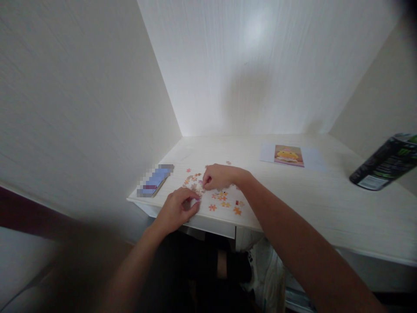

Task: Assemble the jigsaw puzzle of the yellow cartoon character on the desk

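Observation:
Small jigsaw puzzle pieces (pixel 223 204) in orange, yellow and pink lie scattered near the desk's front edge. My left hand (pixel 178 205) rests at that edge, thumb and fingers closed around a small purplish puzzle piece (pixel 197 199). Just beyond it, my right hand (pixel 219 176) reaches over from the right with curled fingers, its fingertips down in a little heap of pieces (pixel 196 186). What those fingertips pinch is hidden or too small to make out. A single piece (pixel 228 162) lies apart, behind my right hand.
A phone-like flat object (pixel 155 180), partly blurred out, lies at the desk's left edge. A picture card of a yellow figure (pixel 289 155) rests on a pale sheet (pixel 314 159) at the back. At the right stands a dark can (pixel 384 163). Walls enclose the desk (pixel 312 208).

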`<state>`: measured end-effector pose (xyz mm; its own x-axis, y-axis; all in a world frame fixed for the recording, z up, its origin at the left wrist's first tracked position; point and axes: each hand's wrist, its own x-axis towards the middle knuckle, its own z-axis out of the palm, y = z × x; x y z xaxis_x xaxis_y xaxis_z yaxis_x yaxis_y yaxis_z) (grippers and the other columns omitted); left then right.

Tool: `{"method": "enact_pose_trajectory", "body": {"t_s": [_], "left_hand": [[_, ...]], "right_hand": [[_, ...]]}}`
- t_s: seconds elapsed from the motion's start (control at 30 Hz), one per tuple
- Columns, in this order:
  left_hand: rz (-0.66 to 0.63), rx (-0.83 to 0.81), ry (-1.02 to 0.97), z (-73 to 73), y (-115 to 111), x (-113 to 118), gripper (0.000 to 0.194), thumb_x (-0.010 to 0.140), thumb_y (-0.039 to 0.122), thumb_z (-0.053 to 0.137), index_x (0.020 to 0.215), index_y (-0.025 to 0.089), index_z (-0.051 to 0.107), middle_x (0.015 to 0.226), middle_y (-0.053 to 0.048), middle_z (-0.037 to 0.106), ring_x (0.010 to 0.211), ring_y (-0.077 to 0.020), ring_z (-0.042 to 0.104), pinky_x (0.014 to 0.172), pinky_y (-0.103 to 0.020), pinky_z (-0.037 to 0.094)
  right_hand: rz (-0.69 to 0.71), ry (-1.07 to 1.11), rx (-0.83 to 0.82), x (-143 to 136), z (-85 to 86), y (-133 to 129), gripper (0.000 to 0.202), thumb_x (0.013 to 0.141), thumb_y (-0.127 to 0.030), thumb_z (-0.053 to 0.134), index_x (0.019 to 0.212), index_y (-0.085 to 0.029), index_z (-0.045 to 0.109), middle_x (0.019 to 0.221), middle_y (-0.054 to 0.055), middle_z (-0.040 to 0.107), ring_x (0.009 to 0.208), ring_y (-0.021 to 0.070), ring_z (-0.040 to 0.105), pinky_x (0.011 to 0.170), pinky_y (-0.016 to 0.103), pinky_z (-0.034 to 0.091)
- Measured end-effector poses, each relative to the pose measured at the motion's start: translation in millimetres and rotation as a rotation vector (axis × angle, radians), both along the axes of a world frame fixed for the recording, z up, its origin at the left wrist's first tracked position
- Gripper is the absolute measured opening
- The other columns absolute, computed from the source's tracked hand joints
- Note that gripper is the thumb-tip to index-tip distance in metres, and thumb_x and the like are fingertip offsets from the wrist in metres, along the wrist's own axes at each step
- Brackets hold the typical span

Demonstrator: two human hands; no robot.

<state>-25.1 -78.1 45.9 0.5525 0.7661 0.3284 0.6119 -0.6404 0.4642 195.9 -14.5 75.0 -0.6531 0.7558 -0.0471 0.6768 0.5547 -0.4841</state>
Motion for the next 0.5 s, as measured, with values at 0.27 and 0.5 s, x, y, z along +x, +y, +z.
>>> {"method": "enact_pose_trajectory", "body": {"t_s": [0.27,0.5], "left_hand": [[-0.031,0.038,0.008,-4.7,11.8,0.8,0.018,0.09,0.032,0.056,0.098,0.021,0.067,0.103,-0.006,0.067,0.098,-0.0177,0.059,0.09,-0.032,0.046],[-0.004,0.006,0.142,7.5,24.6,9.9,0.016,0.085,0.031,0.061,0.089,0.021,0.072,0.097,-0.006,0.066,0.093,-0.0211,0.06,0.086,-0.036,0.046]], "right_hand": [[-0.093,-0.026,0.076,3.9,0.2,1.4,0.022,0.073,-0.019,0.061,0.088,-0.015,0.077,0.085,0.009,0.074,0.069,0.0163,0.062,0.061,0.025,0.041],[0.018,0.028,0.16,-14.5,-15.9,4.7,0.026,0.079,-0.029,0.067,0.101,-0.02,0.076,0.099,0.008,0.075,0.086,0.0179,0.065,0.074,0.025,0.043]]}}
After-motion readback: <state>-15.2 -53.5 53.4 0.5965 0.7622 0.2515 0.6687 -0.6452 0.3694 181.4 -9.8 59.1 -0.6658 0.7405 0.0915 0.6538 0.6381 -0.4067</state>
